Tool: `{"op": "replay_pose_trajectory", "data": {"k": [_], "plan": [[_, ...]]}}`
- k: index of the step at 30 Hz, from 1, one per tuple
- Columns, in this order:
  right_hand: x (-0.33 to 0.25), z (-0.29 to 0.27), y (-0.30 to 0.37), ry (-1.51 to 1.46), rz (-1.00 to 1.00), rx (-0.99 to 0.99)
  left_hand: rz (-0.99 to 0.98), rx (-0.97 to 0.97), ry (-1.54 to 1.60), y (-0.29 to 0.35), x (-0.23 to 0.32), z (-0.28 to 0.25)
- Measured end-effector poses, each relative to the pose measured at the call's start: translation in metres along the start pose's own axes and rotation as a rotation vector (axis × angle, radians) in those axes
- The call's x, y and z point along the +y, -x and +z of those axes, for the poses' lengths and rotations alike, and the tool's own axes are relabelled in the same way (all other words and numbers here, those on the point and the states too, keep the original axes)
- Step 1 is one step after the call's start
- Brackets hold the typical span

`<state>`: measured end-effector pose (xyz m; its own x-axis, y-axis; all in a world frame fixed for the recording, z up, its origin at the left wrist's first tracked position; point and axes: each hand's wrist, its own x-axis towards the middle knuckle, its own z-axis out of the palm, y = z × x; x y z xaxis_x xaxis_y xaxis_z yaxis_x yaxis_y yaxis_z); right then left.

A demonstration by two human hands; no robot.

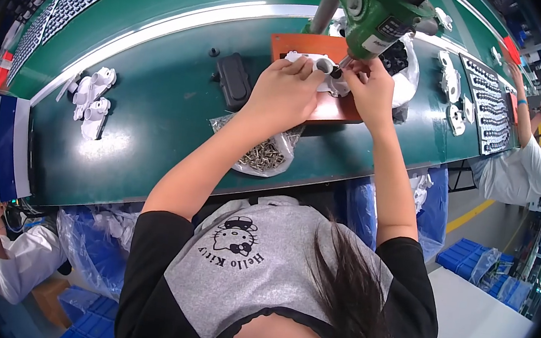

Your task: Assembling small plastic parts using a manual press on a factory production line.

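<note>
A white plastic housing (pixel 338 89) with a round opening lies on an orange block (pixel 290 42), beneath the head of a green bench press (pixel 378 23). My left hand (pixel 288 90) is closed on the housing's left side, its fingers curled over the edge. From the right, my right hand (pixel 372 90) has its thumb and fingertips pinched together by a small black piece (pixel 337 73) at the housing, close under the press tip. What those fingertips hold, if anything, is hidden.
A clear bag of screws (pixel 265 157) lies at the bench's near edge, beside a dark grey case (pixel 232 80). White housings (pixel 96 99) lie at the left. On the right are more white parts (pixel 450 82) and a tray of small dark parts (pixel 488 106). Co-workers stand at both sides.
</note>
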<state>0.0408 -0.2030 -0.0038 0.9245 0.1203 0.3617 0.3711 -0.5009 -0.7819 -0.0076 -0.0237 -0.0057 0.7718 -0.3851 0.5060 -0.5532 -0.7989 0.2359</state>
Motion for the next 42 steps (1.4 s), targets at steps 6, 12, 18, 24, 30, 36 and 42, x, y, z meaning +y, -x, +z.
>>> {"op": "replay_pose_trajectory", "data": {"k": [6, 12, 18, 24, 30, 36, 42], "plan": [[0.003, 0.001, 0.000, -0.037, 0.000, -0.017, 0.007, 0.044, -0.019, 0.001, -0.002, 0.004], [-0.004, 0.002, 0.013, 0.194, -0.260, -0.024, 0.025, 0.050, -0.028, 0.000, -0.003, 0.003], [-0.022, -0.001, 0.022, 0.512, -0.606, -0.010, 0.032, 0.043, 0.008, 0.000, -0.002, 0.003], [-0.038, 0.001, 0.031, 0.686, -0.570, -0.072, 0.008, 0.023, 0.003, 0.000, -0.001, 0.002], [-0.043, 0.001, 0.037, 0.774, -0.499, -0.111, 0.012, 0.029, 0.003, 0.000, -0.002, 0.006], [-0.044, -0.004, 0.033, 0.791, -0.597, -0.169, 0.020, 0.023, 0.004, 0.001, -0.003, 0.006], [-0.027, -0.050, 0.004, -0.025, 0.148, -0.428, 0.020, 0.054, -0.037, 0.007, -0.011, 0.002]]}}
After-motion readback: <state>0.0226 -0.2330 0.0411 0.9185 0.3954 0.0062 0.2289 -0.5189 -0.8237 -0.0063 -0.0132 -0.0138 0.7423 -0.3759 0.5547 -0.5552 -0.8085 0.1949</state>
